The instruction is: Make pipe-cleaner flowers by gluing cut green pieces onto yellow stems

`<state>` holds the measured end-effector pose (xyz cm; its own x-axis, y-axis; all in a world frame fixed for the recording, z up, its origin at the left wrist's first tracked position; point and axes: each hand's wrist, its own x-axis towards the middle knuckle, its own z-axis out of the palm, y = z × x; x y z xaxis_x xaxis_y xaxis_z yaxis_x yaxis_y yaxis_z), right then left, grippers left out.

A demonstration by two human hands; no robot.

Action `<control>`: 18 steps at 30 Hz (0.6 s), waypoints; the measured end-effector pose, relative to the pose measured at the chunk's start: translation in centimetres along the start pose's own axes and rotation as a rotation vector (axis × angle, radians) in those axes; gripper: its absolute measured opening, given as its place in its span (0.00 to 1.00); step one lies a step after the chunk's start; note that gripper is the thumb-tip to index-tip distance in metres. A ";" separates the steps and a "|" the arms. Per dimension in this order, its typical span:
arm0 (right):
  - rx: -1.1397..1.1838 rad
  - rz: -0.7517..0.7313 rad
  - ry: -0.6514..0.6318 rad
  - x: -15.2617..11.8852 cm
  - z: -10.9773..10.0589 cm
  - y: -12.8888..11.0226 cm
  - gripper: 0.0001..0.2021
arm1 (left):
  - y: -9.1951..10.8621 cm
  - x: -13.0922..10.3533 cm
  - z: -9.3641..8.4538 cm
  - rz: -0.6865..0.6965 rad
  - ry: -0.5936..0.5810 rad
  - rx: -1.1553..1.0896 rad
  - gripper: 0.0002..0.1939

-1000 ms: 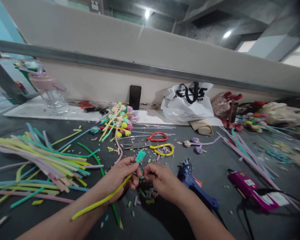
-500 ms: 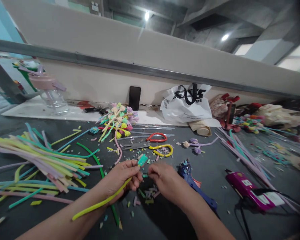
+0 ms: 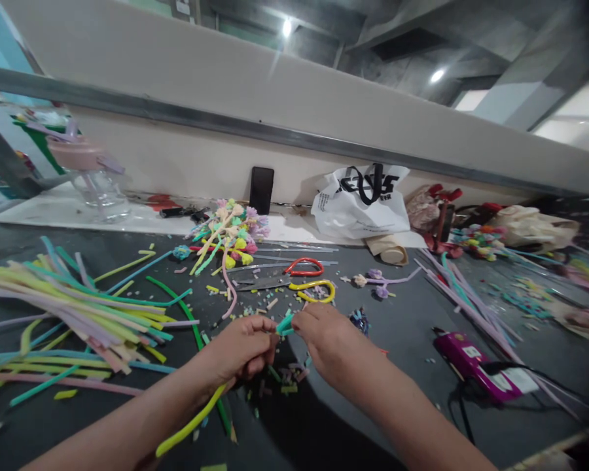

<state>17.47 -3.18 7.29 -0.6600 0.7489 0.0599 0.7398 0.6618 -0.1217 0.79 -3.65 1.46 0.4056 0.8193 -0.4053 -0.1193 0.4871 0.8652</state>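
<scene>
My left hand (image 3: 245, 347) is closed on a yellow chenille stem (image 3: 191, 425), whose free end hangs down toward me along the forearm. A small teal piece (image 3: 285, 324) sits at the upper end, between both hands. My right hand (image 3: 319, 327) pinches the teal piece from the right side; its fingertips are partly hidden. Just beyond the hands lie scissors (image 3: 314, 290) with one red and one yellow handle. Many small cut bits (image 3: 289, 376) are scattered beneath the hands. A dark blue tool (image 3: 360, 320) is mostly covered by my right forearm.
A pile of pastel chenille stems (image 3: 78, 294) lies on the left. Behind are a bunch of chenille flowers (image 3: 233, 229), a phone (image 3: 262, 190), a white bag (image 3: 358, 209) and a clear jug (image 3: 95, 190). A purple glue gun (image 3: 476, 366) with a cord lies right.
My right hand has come up and left to meet the left hand and taken hold of the teal piece. The yellow stem's free end has swung right, and the right forearm now covers the blue tool.
</scene>
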 end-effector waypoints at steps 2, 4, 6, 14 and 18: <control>-0.022 -0.034 -0.016 0.0 0.1 0.0 0.11 | 0.1 -0.1 0.0 0.009 -0.004 0.012 0.09; -0.038 -0.062 -0.007 0.0 0.3 0.0 0.10 | 0.0 -0.1 0.0 0.017 -0.014 0.022 0.08; -0.055 -0.081 0.000 0.1 0.6 0.1 0.10 | -0.2 -0.1 -0.1 0.023 -0.026 0.031 0.06; -0.098 -0.099 -0.002 0.2 0.5 0.1 0.11 | -0.7 0.3 -0.3 0.065 -0.068 0.039 0.06; -0.107 -0.101 0.012 0.3 0.2 -0.3 0.11 | -1.1 0.5 -0.4 0.080 -0.071 0.047 0.06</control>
<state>17.03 -3.12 7.14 -0.7308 0.6781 0.0788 0.6796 0.7335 -0.0087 0.77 -3.71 0.22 0.4599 0.8307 -0.3136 -0.1121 0.4047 0.9075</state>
